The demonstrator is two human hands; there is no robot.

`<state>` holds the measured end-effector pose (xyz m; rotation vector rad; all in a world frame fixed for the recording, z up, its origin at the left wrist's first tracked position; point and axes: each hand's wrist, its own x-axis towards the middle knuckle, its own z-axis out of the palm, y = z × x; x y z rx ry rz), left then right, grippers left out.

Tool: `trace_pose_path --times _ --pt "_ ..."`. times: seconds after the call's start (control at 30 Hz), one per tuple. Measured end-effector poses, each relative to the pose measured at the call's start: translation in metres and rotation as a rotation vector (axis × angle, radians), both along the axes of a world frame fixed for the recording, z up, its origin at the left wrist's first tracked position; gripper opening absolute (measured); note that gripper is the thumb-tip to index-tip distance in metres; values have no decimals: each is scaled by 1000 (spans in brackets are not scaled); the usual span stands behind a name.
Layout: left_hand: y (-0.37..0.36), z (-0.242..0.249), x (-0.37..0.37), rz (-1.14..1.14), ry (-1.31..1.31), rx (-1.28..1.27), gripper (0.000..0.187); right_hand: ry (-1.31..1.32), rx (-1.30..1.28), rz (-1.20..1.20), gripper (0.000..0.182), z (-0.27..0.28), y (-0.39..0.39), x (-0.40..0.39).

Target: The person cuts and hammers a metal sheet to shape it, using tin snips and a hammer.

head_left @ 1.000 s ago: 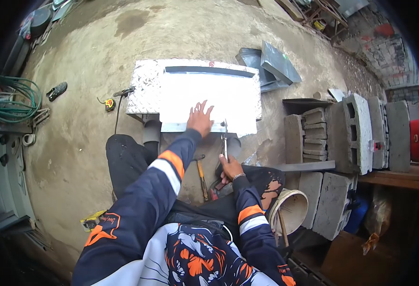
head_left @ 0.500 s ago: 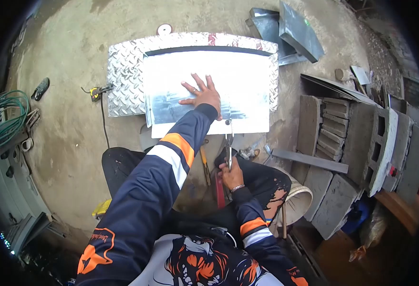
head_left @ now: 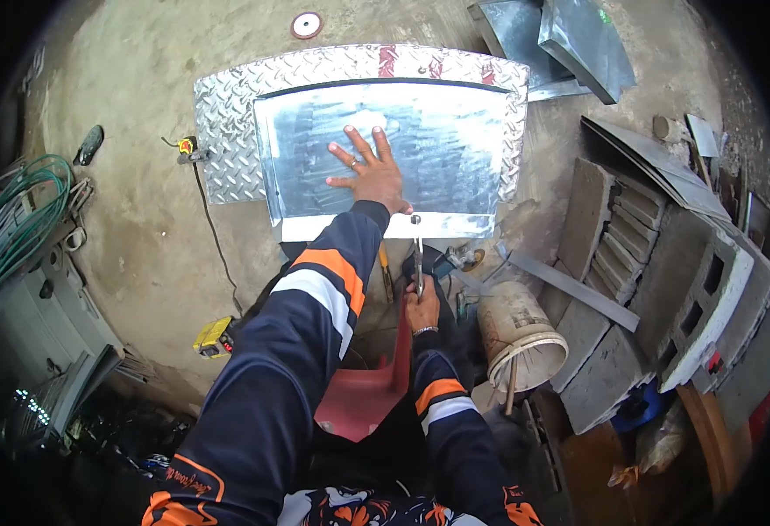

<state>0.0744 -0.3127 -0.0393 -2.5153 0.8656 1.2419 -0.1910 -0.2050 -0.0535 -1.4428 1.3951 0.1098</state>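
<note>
A shiny sheet-metal panel (head_left: 455, 149) with a bright front strip lies on a diamond-patterned metal plate (head_left: 227, 158). My left hand (head_left: 374, 175) presses flat on the panel, its fingers spread and a ring on one of them. Below the panel's front edge, my right hand (head_left: 422, 305) is wrapped round the handles of a metal hand tool (head_left: 418, 254), which looks like locking pliers or snips. The tool's head meets the front strip beside a small dark spot. Between my legs stands a red plastic piece (head_left: 363, 394).
Folded metal pieces (head_left: 582, 48) lie at the back right. Concrete blocks (head_left: 586, 206) are stacked on the right, near a white bucket (head_left: 521, 333). A round disc (head_left: 307, 25), a tape measure (head_left: 187, 146), a yellow object (head_left: 214, 337) and a green hose (head_left: 39, 197) lie around.
The view has shifted, showing more of the red piece and bucket. My left hand still presses on the panel, and my right hand still grips the tool at the front edge.
</note>
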Motion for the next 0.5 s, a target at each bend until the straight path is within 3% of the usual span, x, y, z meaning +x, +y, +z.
trace_pose_path --times 0.4,0.5 --pt "-4 -2 -4 -11 -12 -17 151 -48 27 -14 32 -13 -12 -7" --pt "-2 -4 -5 2 -11 -30 151 -36 26 -6 39 -13 -9 -8"
